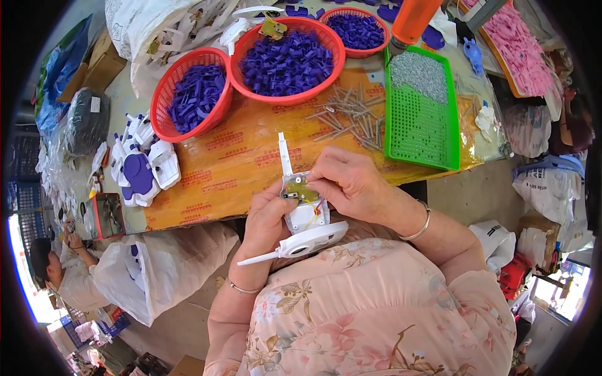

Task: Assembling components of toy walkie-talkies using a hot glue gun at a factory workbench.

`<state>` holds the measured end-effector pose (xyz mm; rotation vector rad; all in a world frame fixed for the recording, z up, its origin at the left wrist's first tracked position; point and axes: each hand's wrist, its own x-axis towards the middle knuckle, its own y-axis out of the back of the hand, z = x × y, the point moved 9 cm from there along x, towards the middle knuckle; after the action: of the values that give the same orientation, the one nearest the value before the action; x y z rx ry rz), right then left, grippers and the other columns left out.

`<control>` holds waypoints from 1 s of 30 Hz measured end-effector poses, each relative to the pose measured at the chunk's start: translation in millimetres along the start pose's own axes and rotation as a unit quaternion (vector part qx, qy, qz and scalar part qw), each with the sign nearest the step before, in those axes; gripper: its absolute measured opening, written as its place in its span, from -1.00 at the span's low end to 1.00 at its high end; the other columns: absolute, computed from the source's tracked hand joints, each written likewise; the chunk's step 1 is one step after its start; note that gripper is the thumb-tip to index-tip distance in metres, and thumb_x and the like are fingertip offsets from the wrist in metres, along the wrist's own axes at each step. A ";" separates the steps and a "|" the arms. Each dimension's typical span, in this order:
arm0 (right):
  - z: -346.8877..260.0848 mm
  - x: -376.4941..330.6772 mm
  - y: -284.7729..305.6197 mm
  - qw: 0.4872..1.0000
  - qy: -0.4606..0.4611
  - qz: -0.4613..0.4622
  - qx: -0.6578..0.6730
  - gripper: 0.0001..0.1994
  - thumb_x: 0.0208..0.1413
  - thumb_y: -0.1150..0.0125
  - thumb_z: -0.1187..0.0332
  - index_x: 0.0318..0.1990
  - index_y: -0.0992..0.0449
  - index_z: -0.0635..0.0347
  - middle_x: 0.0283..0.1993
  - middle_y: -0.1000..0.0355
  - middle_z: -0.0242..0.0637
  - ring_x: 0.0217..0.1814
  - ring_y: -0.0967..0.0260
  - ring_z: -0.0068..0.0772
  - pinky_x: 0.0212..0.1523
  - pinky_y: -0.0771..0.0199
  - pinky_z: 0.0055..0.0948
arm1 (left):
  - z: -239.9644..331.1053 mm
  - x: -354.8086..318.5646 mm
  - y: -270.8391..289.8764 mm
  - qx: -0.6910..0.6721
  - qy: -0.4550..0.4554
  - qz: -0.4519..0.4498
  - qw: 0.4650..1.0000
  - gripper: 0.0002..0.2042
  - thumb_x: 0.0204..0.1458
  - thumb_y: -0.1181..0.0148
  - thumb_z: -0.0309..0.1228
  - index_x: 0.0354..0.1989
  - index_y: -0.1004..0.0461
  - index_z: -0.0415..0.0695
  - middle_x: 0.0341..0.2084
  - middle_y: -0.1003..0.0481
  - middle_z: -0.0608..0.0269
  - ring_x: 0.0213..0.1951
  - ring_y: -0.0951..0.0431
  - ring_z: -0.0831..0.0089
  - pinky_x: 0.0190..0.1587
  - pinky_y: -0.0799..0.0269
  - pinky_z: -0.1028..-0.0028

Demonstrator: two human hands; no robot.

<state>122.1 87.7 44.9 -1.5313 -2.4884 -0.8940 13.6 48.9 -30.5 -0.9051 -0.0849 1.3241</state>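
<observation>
The white plastic housing, its circuit board exposed, is held just off the table's near edge, pinched by the left hand. The right hand presses its fingertips together at the board's right edge; I cannot tell on what. Careless fingers could snag the thin yellow wire and break its joint. Farther right lies a green tray of small metal parts.

Right hand hides a detail.
Its fingertips cover one edge of the green board; whether they pinch something, I cannot surely tell. The orange tool is cut by the top edge.
</observation>
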 end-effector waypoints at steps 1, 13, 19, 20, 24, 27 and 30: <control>-0.2 0.1 -0.2 1.000 0.001 0.000 -0.001 -0.92 -0.07 -0.21 0.53 -0.39 -0.44 0.24 -0.44 -0.31 -0.22 -0.37 -0.33 -0.18 -0.39 -0.35 -0.32 | 1.4 -0.2 -0.5 0.000 -0.001 0.000 1.000 -0.55 -0.12 0.16 -0.61 0.03 -0.32 -0.38 -0.19 -0.47 0.08 -0.22 -0.51 0.43 -0.09 -0.44 0.47; -3.7 2.1 7.0 0.996 -0.017 0.073 -0.057 -0.88 -0.10 -0.24 0.58 -0.38 -0.43 0.25 -0.47 -0.32 -0.22 -0.45 -0.34 -0.23 -0.48 -0.33 -0.40 | 11.0 3.5 -2.7 0.051 -0.014 -0.008 0.999 -0.59 -0.09 0.14 -0.61 0.01 -0.36 -0.36 -0.24 -0.49 0.11 -0.28 -0.52 0.46 -0.19 -0.46 0.51; -1.2 6.7 10.4 0.999 0.001 0.044 -0.023 -0.87 -0.09 -0.24 0.56 -0.36 -0.42 0.26 -0.45 -0.32 -0.23 -0.46 -0.34 -0.26 -0.46 -0.33 -0.43 | 12.8 8.8 -4.8 0.042 -0.015 -0.011 0.999 -0.58 -0.13 0.15 -0.62 0.00 -0.34 -0.39 -0.24 -0.49 0.05 -0.26 -0.53 0.41 -0.18 -0.48 0.47; -2.3 7.1 15.0 0.998 -0.016 0.049 -0.033 -0.86 -0.09 -0.23 0.56 -0.34 -0.43 0.25 -0.44 -0.33 -0.24 -0.46 -0.33 -0.31 -0.45 -0.34 -0.45 | 12.3 9.7 -4.3 0.036 -0.013 -0.012 0.999 -0.58 -0.12 0.15 -0.62 0.00 -0.34 -0.39 -0.24 -0.48 0.02 -0.26 -0.54 0.37 -0.18 -0.50 0.43; -13.1 -20.0 92.8 0.948 -0.006 0.316 0.046 -0.73 0.03 -0.07 0.60 -0.08 -0.32 0.23 -0.04 -0.30 -0.18 -0.08 -0.27 -0.40 -0.25 -0.37 -0.49 | 16.9 11.3 -14.3 0.002 -0.012 -0.024 1.000 -0.59 -0.11 0.17 -0.63 -0.01 -0.31 -0.39 -0.25 -0.48 -0.07 -0.27 -0.56 0.23 -0.20 -0.54 0.31; -60.7 -8.5 169.0 0.862 0.150 0.451 -0.175 -0.53 0.05 -0.11 0.51 0.13 -0.16 0.36 0.18 -0.14 -0.13 0.18 -0.13 -0.31 0.08 -0.24 -0.34 | 21.9 16.0 -11.5 0.008 -0.022 0.005 1.000 -0.62 -0.10 0.17 -0.64 -0.03 -0.32 -0.39 -0.25 -0.47 -0.09 -0.27 -0.56 0.17 -0.21 -0.55 0.25; -54.9 22.1 206.1 0.872 0.095 0.460 -0.135 -0.40 0.05 -0.16 0.46 0.23 -0.07 0.39 0.24 -0.09 -0.10 0.29 -0.04 -0.29 0.21 -0.10 -0.31 | 19.1 26.2 -4.6 -0.008 -0.029 -0.020 0.999 -0.58 -0.15 0.13 -0.66 -0.02 -0.30 -0.43 -0.20 -0.47 -0.11 -0.19 -0.55 0.08 -0.13 -0.54 0.21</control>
<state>272.1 144.2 187.3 -2.2270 -1.2306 -1.1083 14.7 81.3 -26.1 -0.8760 -0.1577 1.3145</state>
